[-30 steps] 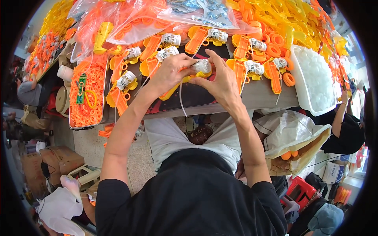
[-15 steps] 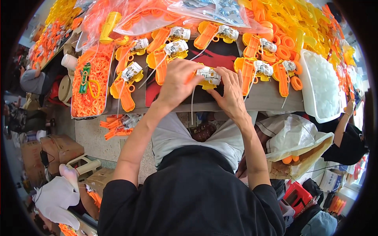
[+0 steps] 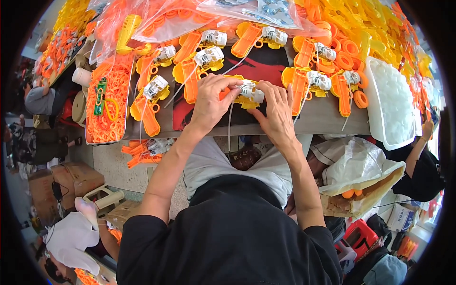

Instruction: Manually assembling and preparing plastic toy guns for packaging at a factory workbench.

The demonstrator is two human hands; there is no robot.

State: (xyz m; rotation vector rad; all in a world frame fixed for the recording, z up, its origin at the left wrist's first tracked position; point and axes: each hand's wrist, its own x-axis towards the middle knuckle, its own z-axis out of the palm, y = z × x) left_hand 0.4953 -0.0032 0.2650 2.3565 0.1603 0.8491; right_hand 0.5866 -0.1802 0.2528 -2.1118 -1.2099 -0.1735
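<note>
Between my hands, over the dark mat (image 3: 232, 61), is a toy gun half (image 3: 251, 93) with a yellow shell and a white mechanism. My left hand (image 3: 212, 100) pinches its left end, thumb and forefinger together; the grip there is mostly covered. My right hand (image 3: 278, 110) holds the right end, with fingers on top and thumb at the near edge. A thin clear tube (image 3: 230, 126) hangs from it past the table edge. Similar toy gun halves with orange grips lie around, among them one at the left (image 3: 151, 102) and one at the right (image 3: 304, 92).
At the left stands a tray (image 3: 127, 124) of small orange rings, a green tool (image 3: 100, 97) on top. A white bin (image 3: 377, 111) of translucent pieces is at the right. Plastic bags (image 3: 171, 26) and yellow parts (image 3: 356, 23) are heaped behind. A sack (image 3: 354, 161) stands lower right.
My left fingers have drawn in to a pinch at the toy gun half's left end. More of its yellow shell shows, and it is turned slightly. The right hand has barely shifted.
</note>
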